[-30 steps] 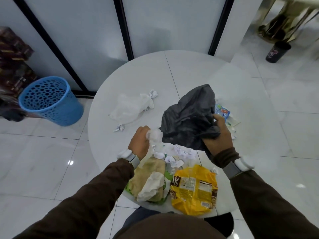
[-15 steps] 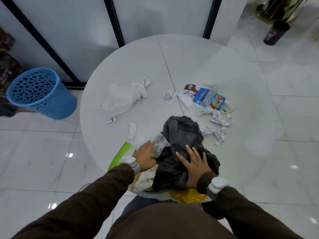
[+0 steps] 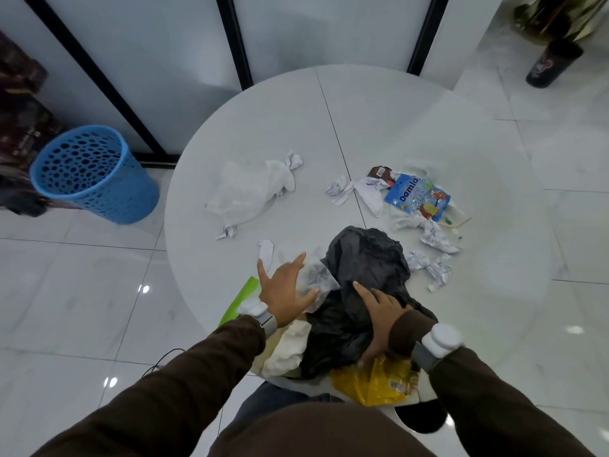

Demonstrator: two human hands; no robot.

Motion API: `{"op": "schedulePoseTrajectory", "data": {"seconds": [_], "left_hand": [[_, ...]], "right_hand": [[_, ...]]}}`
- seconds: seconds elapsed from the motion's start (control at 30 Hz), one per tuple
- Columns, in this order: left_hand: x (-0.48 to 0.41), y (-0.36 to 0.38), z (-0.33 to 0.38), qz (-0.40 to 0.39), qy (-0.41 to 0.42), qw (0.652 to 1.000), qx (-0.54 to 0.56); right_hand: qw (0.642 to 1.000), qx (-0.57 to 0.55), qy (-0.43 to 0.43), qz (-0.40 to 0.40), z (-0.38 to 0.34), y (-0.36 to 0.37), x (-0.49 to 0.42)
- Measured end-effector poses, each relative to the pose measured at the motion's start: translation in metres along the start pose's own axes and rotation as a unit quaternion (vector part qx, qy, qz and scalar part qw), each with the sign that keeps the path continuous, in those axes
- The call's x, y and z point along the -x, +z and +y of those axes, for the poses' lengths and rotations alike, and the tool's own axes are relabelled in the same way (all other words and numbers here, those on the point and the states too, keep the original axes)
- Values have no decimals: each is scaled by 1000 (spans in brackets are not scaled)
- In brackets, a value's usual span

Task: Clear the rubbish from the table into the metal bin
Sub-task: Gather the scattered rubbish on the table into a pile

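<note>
Black bag (image 3: pixel 369 255) hiding most of yellow packet (image 3: pixel 369 384), right hand (image 3: pixel 379 313) on it, grip unclear, left hand (image 3: pixel 283 291) spread open, wider than before

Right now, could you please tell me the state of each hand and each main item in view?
Black bag: crumpled, at the near edge of the table.
Left hand: fingers spread, touching a clear wrapper.
Right hand: spread over the black bag.
White plastic bag: limp on the table.
Blue sweet packet: flat among crumpled papers.
Yellow packet: crumpled, partly under the black bag.
Blue basket: upright.
</note>
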State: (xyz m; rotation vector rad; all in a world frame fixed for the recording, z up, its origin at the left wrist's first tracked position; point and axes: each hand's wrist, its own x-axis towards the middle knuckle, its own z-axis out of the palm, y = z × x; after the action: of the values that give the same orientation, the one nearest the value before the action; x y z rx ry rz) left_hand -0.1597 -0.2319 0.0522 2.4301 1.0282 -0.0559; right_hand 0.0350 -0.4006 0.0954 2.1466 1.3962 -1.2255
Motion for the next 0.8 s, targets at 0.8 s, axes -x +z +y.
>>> {"op": "schedulePoseTrajectory", "data": {"seconds": [0.8], "left_hand": [[-238,-96,-151,39,-253,967,8]], "right_hand": [[969,-29,150,194,-50,-248,-274]]}}
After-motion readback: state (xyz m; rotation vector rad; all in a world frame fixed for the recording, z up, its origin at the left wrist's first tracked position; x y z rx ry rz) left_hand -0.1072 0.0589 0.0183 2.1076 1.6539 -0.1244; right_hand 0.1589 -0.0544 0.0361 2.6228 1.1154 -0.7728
